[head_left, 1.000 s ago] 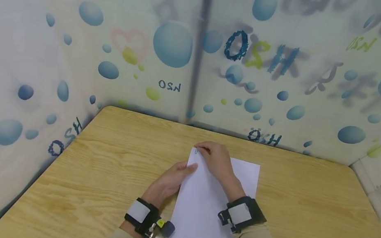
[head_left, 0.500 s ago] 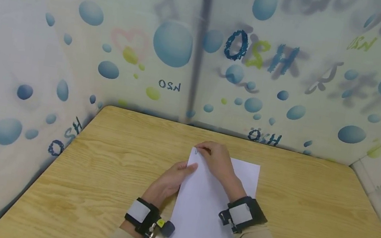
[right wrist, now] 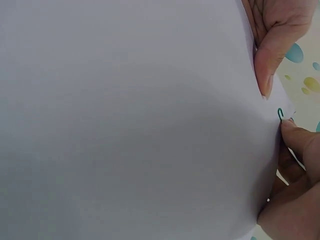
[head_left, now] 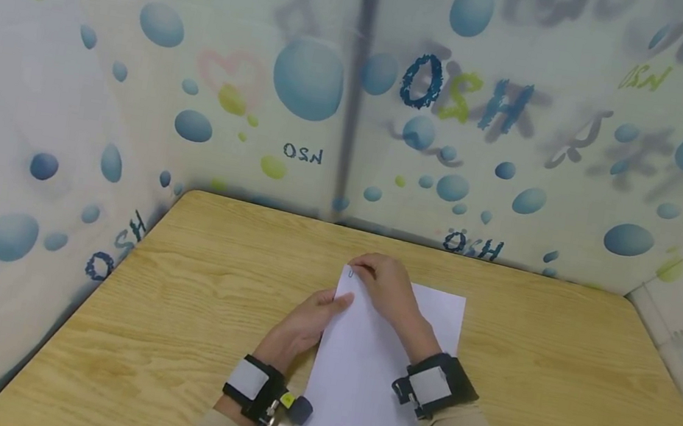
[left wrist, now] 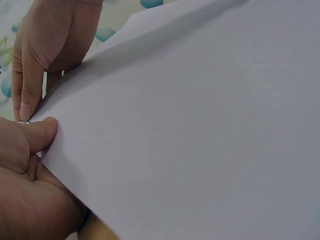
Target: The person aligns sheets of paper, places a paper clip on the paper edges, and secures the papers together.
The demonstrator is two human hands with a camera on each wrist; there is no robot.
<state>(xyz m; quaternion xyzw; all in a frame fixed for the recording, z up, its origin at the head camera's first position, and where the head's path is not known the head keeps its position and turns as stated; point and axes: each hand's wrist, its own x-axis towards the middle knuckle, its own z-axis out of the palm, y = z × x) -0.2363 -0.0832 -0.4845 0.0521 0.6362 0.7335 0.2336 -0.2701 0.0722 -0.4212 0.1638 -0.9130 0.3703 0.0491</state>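
Note:
White paper (head_left: 369, 396), seemingly a sheet or thin stack, is held up at a tilt over the wooden table. My left hand (head_left: 306, 319) pinches its left edge near the top corner, thumb on the near face and fingers behind. At that corner, my right hand (head_left: 392, 292) pinches a small green paper clip (right wrist: 280, 113) at the paper's top edge. In the right wrist view a loop of the clip lies against the near face, while its other end is hidden by the right thumb. Only a sliver of green shows between the fingertips in the left wrist view.
The wooden table (head_left: 203, 280) extends on both sides of the paper. Behind it stand pale walls (head_left: 292, 183) printed with blue and green drops. Each wrist wears a black strap (head_left: 435, 384) with a small device.

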